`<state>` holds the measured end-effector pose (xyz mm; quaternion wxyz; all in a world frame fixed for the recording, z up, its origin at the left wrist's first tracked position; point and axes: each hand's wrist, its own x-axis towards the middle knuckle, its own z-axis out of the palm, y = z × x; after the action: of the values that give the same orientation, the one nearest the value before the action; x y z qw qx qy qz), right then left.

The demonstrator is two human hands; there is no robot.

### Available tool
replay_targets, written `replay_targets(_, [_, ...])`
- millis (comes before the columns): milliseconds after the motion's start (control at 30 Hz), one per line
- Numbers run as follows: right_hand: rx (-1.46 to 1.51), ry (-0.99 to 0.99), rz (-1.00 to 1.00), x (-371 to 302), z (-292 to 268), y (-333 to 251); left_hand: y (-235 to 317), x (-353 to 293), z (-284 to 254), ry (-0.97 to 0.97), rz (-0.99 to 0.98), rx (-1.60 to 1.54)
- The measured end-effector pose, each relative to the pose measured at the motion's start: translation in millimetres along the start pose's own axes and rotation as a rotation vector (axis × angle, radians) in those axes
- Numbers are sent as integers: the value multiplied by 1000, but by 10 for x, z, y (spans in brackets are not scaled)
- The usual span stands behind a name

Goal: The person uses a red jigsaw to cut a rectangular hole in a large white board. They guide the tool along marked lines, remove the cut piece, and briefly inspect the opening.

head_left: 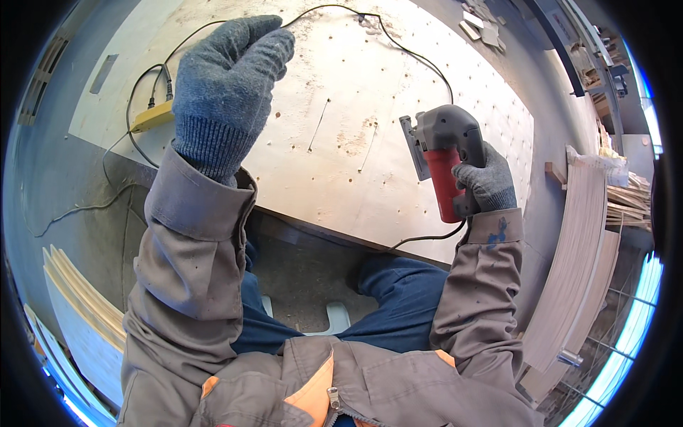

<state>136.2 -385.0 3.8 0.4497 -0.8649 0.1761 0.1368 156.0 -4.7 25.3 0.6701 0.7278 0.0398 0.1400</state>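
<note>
My right hand [489, 183], in a grey knit glove, grips a jigsaw [446, 165] with a red barrel and dark grey head. The jigsaw is over the right part of a pale, hole-dotted plywood sheet [334, 192], its metal base plate facing left; I cannot make out a blade. Raised above the sheet's left side, my gloved left hand [229, 85] has its fingers bent and drawn together. A black power cord [405, 47] meets the left hand's outline near the fingertips; whether the fingers hold it or it passes behind is unclear.
A yellow block [152, 117] with a plugged cord lies by my left wrist. Another stretch of cord runs under my right cuff. Curved laminated boards [569, 263] and thin wood strips [626, 203] are stacked at right, curved panels [82, 292] at lower left, and scraps [484, 30] beyond the sheet.
</note>
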Motion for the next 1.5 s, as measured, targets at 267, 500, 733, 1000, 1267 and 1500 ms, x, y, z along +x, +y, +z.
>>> replay_targets(267, [-17, -106, -102, 379, 49, 378, -66, 34, 166, -45, 46, 126])
replay_targets(500, [-35, -119, -104, 678, 126, 478, -135, 99, 174, -50, 34, 95])
replay_targets(733, [-32, -146, -136, 801, 153, 415, -128, 114, 182, -63, 30, 121])
replay_targets(1000, [-60, -156, -137, 929, 136, 502, -136, 126, 110, -65, 16, 143])
replay_targets(1267, [-34, -145, -107, 951, 163, 486, -112, 113, 99, -85, -11, 153])
replay_targets(1500, [-59, -159, -109, 1004, 200, 403, -175, 139, 88, -90, 13, 134])
